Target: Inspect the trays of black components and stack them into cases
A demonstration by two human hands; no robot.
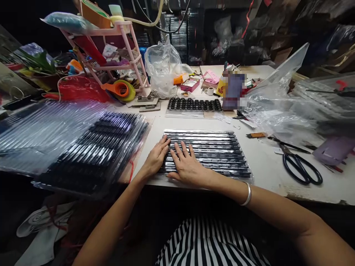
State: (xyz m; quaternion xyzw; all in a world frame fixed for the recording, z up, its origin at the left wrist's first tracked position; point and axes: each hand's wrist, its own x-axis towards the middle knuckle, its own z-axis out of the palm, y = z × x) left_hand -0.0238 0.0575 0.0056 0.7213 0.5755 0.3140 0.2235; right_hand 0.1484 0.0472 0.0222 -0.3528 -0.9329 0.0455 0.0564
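A clear plastic-covered pack of black ridged strips (213, 155) lies flat on the white table in front of me. My right hand (187, 164) rests palm down on its left part, fingers spread. At the pack's left edge lies my left hand (157, 155), its fingers stretched out flat and close together, touching the side. Further left are stacked packs of similar black strips (97, 147) in clear plastic, overhanging the front edge. Beyond the pack stands a tray of small black parts (194, 104).
Black-handled scissors (301, 168) and an orange cutter (256, 135) lie to the right. Clear plastic bags (277, 96) heap up behind them. A pink shelf rack (135, 55) and an orange-yellow tape dispenser (121, 89) stand at the back left.
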